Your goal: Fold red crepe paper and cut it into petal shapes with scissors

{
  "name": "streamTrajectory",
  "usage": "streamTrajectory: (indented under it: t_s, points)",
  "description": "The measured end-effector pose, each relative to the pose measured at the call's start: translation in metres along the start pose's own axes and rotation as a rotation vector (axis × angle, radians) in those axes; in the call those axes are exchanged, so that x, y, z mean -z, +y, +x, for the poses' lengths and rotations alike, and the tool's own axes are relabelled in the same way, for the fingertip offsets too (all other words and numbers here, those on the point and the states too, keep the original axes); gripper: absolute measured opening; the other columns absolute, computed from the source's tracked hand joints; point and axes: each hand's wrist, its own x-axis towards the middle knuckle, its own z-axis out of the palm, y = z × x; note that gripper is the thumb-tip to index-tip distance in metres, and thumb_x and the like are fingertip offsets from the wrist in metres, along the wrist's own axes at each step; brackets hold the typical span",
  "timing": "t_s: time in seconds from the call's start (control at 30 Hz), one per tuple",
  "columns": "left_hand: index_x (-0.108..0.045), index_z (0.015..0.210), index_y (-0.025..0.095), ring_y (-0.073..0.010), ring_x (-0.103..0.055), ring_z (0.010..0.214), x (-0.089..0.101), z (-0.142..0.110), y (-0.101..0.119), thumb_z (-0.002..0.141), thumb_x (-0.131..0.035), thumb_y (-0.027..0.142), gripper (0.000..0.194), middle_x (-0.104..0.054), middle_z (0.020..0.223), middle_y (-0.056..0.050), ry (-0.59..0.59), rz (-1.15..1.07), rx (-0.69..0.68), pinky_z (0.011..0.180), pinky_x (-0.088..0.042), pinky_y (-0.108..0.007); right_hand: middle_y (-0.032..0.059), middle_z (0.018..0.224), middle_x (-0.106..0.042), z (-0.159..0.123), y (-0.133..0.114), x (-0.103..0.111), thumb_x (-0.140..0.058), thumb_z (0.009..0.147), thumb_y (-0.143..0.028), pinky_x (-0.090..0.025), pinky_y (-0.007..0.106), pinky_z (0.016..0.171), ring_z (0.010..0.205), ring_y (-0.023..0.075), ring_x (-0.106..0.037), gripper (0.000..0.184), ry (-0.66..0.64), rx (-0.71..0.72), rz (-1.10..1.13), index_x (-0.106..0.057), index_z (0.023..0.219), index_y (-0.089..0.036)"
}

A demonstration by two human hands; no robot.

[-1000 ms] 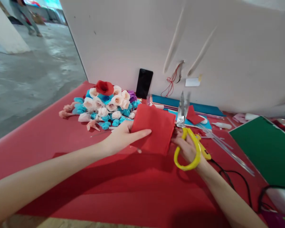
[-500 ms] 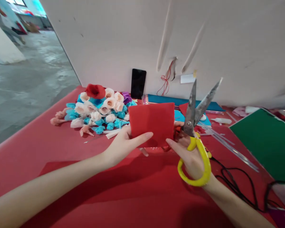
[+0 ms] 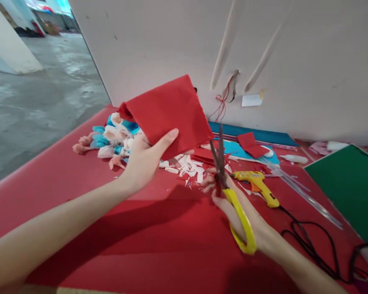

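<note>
My left hand (image 3: 145, 157) grips a folded red sheet (image 3: 171, 114) that looks like crepe paper or felt, thumb on its face and fingers behind. The sheet is held up and tilted over the table. In my right hand (image 3: 233, 208) is a pair of scissors (image 3: 221, 163) with yellow handles, one of its loops around the hand. The blades are a little apart and point upward, their tips close to the sheet's lower right corner; whether they touch it I cannot tell. Beneath the sheet lie white and red scraps (image 3: 188, 167).
Paper flowers (image 3: 116, 132) in white, blue and pink lie at the left. At the right are a yellow glue gun (image 3: 257, 183) with a black cord, clear glue sticks (image 3: 300, 200) and a green board (image 3: 349, 188). A white panel (image 3: 159, 45) stands behind the red table (image 3: 64, 171).
My left hand has raised the red sheet up and to the left and tilted it. My right hand has let go of the sheet; the scissors have swung left and their blades have closed partway.
</note>
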Motion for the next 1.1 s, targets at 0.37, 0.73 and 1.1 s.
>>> streamTrajectory:
  t_s: [0.37, 0.73, 1.1]
  points:
    - [-0.061, 0.071, 0.016, -0.014, -0.062, 0.058, -0.008, -0.021, 0.004, 0.073, -0.065, 0.04, 0.024, -0.067, 0.072, 0.0, -0.081, 0.05, 0.08, 0.052, -0.055, -0.023, 0.0064, 0.089, -0.058, -0.003, -0.007, -0.01, -0.043, 0.083, -0.02, -0.051, 0.032, 0.073, 0.077, 0.017, -0.057, 0.024, 0.015, -0.019, -0.06, -0.047, 0.106, -0.023]
    - [-0.06, 0.067, 0.016, -0.0168, -0.065, 0.065, -0.009, -0.021, 0.003, 0.073, -0.065, 0.037, 0.022, -0.068, 0.071, 0.0, -0.076, 0.035, 0.062, 0.056, -0.055, -0.025, -0.0015, 0.06, -0.051, -0.008, -0.031, -0.008, -0.037, 0.089, -0.035, -0.039, 0.024, 0.047, 0.047, 0.0105, -0.047, 0.018, 0.038, 0.022, -0.328, -0.046, 0.087, -0.02]
    - [-0.065, 0.068, 0.017, -0.0183, -0.068, 0.072, -0.007, -0.021, 0.006, 0.073, -0.066, 0.036, 0.02, -0.07, 0.075, 0.0, -0.056, 0.027, 0.038, 0.061, -0.057, -0.024, -0.0003, 0.067, -0.052, -0.013, -0.023, -0.01, -0.039, 0.089, -0.036, -0.04, 0.024, 0.046, 0.051, 0.0107, -0.046, 0.017, -0.016, -0.043, -0.156, -0.047, 0.092, -0.022]
